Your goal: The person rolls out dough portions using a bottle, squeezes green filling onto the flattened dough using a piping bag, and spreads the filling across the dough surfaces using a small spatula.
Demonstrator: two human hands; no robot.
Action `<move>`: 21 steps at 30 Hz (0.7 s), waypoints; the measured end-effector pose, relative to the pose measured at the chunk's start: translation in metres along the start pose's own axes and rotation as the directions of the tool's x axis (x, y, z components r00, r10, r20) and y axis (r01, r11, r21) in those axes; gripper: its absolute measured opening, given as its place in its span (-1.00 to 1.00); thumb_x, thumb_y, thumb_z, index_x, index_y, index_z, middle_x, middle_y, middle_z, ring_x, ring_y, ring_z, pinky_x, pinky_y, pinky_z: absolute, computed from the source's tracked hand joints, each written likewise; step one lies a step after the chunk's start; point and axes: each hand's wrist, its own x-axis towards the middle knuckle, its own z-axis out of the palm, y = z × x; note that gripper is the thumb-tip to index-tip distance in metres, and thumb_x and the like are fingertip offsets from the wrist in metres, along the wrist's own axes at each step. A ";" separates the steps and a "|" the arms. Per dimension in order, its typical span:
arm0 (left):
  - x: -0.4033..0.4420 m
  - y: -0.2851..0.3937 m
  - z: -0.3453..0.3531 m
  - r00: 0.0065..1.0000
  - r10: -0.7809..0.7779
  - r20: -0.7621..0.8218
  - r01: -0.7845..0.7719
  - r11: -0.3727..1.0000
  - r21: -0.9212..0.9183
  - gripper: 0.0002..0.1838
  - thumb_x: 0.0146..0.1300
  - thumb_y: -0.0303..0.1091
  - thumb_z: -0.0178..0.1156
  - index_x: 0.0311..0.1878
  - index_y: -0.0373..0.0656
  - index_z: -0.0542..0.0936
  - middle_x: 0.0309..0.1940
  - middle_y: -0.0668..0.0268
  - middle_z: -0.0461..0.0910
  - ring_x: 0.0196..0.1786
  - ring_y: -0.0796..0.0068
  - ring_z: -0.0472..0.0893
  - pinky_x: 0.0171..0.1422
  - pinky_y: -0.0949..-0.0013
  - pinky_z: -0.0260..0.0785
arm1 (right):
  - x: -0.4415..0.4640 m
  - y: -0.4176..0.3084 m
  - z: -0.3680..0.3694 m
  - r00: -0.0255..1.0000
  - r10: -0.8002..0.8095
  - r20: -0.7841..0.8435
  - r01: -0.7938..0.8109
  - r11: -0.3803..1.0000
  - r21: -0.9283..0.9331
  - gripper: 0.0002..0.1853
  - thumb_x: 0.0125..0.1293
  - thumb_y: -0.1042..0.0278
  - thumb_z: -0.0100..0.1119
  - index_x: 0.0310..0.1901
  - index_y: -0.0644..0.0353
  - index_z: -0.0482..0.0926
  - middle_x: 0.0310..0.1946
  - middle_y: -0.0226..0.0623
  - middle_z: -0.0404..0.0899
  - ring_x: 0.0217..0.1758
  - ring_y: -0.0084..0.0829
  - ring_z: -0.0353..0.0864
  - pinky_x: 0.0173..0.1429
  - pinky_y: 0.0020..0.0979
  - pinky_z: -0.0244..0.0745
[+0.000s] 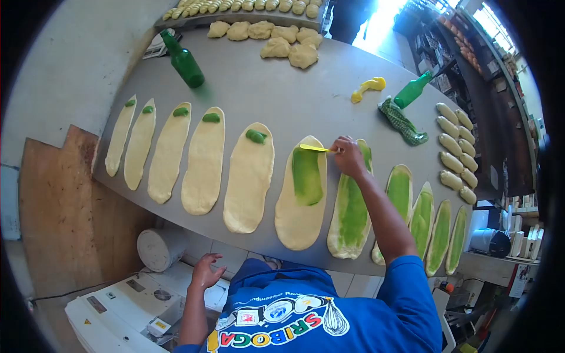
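My right hand [349, 157] grips a yellow spatula [314, 148], its edge against the top of a flattened oval of dough [299, 226]. A green paste smear [307, 179] runs down from the spatula over the middle of that dough. My left hand [207, 272] hangs beside my body, below the table edge, holding nothing, with its fingers apart. Left of the worked piece, a dough strip [250, 194] carries a small unspread lump of green paste [256, 136], as do several others. To the right, several strips, including a dough strip [351, 217] partly behind my forearm, are coated green.
Dough lumps [261, 30] sit at the back, below a tray [235, 16] of shaped dough. A green bottle [186, 66] stands back left; another green bottle [413, 89] lies by a patterned cloth [404, 122]. Yellow dough [368, 89] and dough rolls [451, 145] are at right.
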 end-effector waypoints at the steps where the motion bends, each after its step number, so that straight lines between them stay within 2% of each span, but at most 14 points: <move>1: -0.003 -0.003 0.000 1.000 -0.010 0.001 0.010 1.000 0.008 -0.58 0.10 -0.33 0.40 0.07 -0.11 0.65 0.06 0.20 0.62 0.02 0.21 0.64 0.14 0.25 0.51 | -0.003 -0.002 0.008 1.000 0.004 0.003 -0.004 1.000 0.012 -0.79 -0.15 0.70 0.01 -0.48 0.20 0.59 -0.45 -0.34 0.54 -0.36 -0.31 0.41 -0.26 -0.33 0.33; 5: -0.005 -0.012 0.007 0.999 -0.034 0.013 0.034 0.999 -0.014 -0.59 0.10 -0.33 0.40 0.07 -0.10 0.65 0.07 0.20 0.62 0.03 0.22 0.64 0.13 0.25 0.51 | -0.017 -0.014 0.022 0.986 -0.101 0.134 0.103 0.995 -0.006 -0.76 -0.17 0.71 -0.01 -0.48 0.19 0.59 -0.42 -0.35 0.55 -0.28 -0.28 0.44 -0.19 -0.32 0.39; 7: -0.005 -0.017 0.013 0.999 -0.020 0.036 0.021 1.000 -0.004 -0.59 0.10 -0.33 0.40 0.07 -0.10 0.65 0.07 0.20 0.62 0.03 0.22 0.64 0.13 0.25 0.51 | -0.043 -0.032 0.020 0.970 -0.095 0.225 0.104 0.994 -0.028 -0.77 -0.17 0.71 0.01 -0.49 0.18 0.59 -0.41 -0.36 0.55 -0.22 -0.24 0.46 -0.10 -0.29 0.44; 8: -0.007 -0.021 0.017 0.998 -0.015 0.057 0.015 1.000 0.007 -0.58 0.10 -0.33 0.40 0.07 -0.10 0.65 0.06 0.20 0.63 0.03 0.22 0.64 0.13 0.25 0.51 | -0.060 -0.043 0.015 0.961 -0.180 0.210 0.189 0.982 -0.025 -0.79 -0.16 0.69 0.04 -0.50 0.17 0.59 -0.40 -0.38 0.54 -0.23 -0.26 0.46 -0.13 -0.28 0.46; 10: -0.006 -0.029 0.021 0.996 -0.001 0.089 -0.001 1.000 0.016 -0.58 0.10 -0.32 0.40 0.07 -0.10 0.66 0.06 0.21 0.63 0.03 0.22 0.65 0.12 0.25 0.52 | -0.104 -0.062 0.009 0.942 -0.104 0.318 0.149 0.982 -0.120 -0.81 -0.12 0.68 0.05 -0.50 0.15 0.58 -0.41 -0.38 0.54 -0.24 -0.29 0.46 -0.19 -0.28 0.48; 13: -0.007 -0.044 0.016 0.999 0.011 0.046 -0.009 1.000 -0.025 -0.58 0.09 -0.31 0.40 0.06 -0.11 0.66 0.05 0.20 0.64 0.03 0.22 0.65 0.12 0.25 0.52 | -0.135 -0.084 -0.005 0.921 -0.140 0.363 0.176 0.982 -0.068 -0.78 -0.12 0.71 0.05 -0.50 0.13 0.58 -0.43 -0.39 0.54 -0.30 -0.32 0.46 -0.27 -0.33 0.46; 15: -0.007 -0.055 0.010 1.000 0.008 0.012 -0.008 0.999 -0.047 -0.58 0.09 -0.30 0.41 0.06 -0.11 0.66 0.04 0.20 0.64 0.03 0.23 0.65 0.12 0.24 0.52 | -0.137 -0.070 -0.015 0.939 -0.039 0.343 0.008 0.996 0.091 -0.77 -0.12 0.74 0.07 -0.50 0.13 0.58 -0.46 -0.39 0.53 -0.41 -0.35 0.44 -0.30 -0.38 0.42; 16: -0.007 -0.062 0.009 1.000 0.015 0.011 -0.014 0.999 -0.052 -0.58 0.09 -0.30 0.41 0.06 -0.11 0.66 0.04 0.20 0.64 0.03 0.23 0.65 0.12 0.24 0.52 | -0.123 -0.057 -0.013 0.969 0.051 0.240 -0.069 0.996 0.063 -0.77 -0.15 0.76 0.10 -0.50 0.15 0.58 -0.50 -0.40 0.51 -0.47 -0.39 0.41 -0.34 -0.44 0.37; 17: -0.005 -0.070 0.007 1.000 0.022 0.022 -0.021 0.999 -0.034 -0.58 0.09 -0.29 0.41 0.06 -0.11 0.66 0.04 0.20 0.64 0.03 0.23 0.65 0.12 0.24 0.52 | -0.103 -0.043 -0.011 0.993 0.081 0.082 -0.091 0.989 0.119 -0.82 -0.11 0.72 0.13 -0.50 0.18 0.59 -0.53 -0.37 0.51 -0.49 -0.41 0.39 -0.36 -0.43 0.34; 19: -0.004 -0.083 0.007 0.998 0.034 0.052 -0.034 0.999 0.006 -0.58 0.08 -0.29 0.41 0.06 -0.11 0.66 0.04 0.20 0.64 0.03 0.23 0.65 0.11 0.24 0.52 | -0.057 -0.023 -0.013 0.998 -0.004 -0.063 0.002 0.999 -0.042 -0.86 -0.09 0.69 0.12 -0.49 0.22 0.59 -0.53 -0.35 0.51 -0.50 -0.40 0.37 -0.38 -0.41 0.31; 20: -0.003 -0.086 0.007 0.997 0.037 0.061 -0.039 0.999 0.026 -0.58 0.08 -0.29 0.41 0.06 -0.11 0.66 0.04 0.20 0.64 0.03 0.23 0.65 0.11 0.24 0.52 | -0.040 -0.021 -0.013 0.987 0.156 -0.044 -0.157 0.987 -0.021 -0.88 -0.07 0.66 0.11 -0.49 0.23 0.59 -0.50 -0.35 0.52 -0.47 -0.38 0.38 -0.34 -0.38 0.31; 21: -0.003 -0.086 0.005 0.997 0.038 0.059 -0.040 0.999 0.028 -0.58 0.08 -0.29 0.41 0.06 -0.11 0.66 0.04 0.20 0.64 0.03 0.23 0.65 0.11 0.24 0.52 | -0.028 -0.015 -0.008 0.987 0.141 -0.080 -0.145 0.988 -0.055 -0.88 -0.09 0.66 0.11 -0.50 0.24 0.59 -0.49 -0.36 0.53 -0.44 -0.36 0.39 -0.30 -0.37 0.32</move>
